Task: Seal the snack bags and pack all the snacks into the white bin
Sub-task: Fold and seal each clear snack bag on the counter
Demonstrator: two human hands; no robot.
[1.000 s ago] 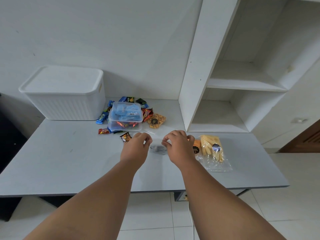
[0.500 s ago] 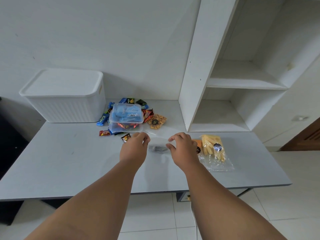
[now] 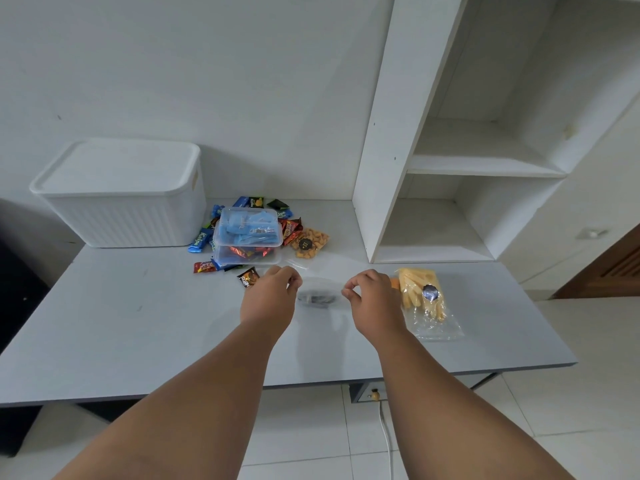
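On the grey table [image 3: 138, 323], both hands have slid apart along the clear bag [image 3: 317, 289], left hand [image 3: 268, 296] and right hand [image 3: 374, 299] fingertips pinched on its top edge, so this seal looks nearly closed.

The table [image 3: 104, 327] lies bare at front left — free passage there. Behind, the lidded white bin [image 3: 121, 199], 2 stacked containers [image 3: 247, 239] and scattered snack packets [image 3: 204, 251] block the way — shelf unit [image 3: 381, 133] walls the right.

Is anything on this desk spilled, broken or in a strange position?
Nothing looks spilled or damaged. The loose snack packets lie scattered around the two stacked clear boxes, still unpacked. The white bin has its lid on. Both hands pinch a clear bag with dark contents.
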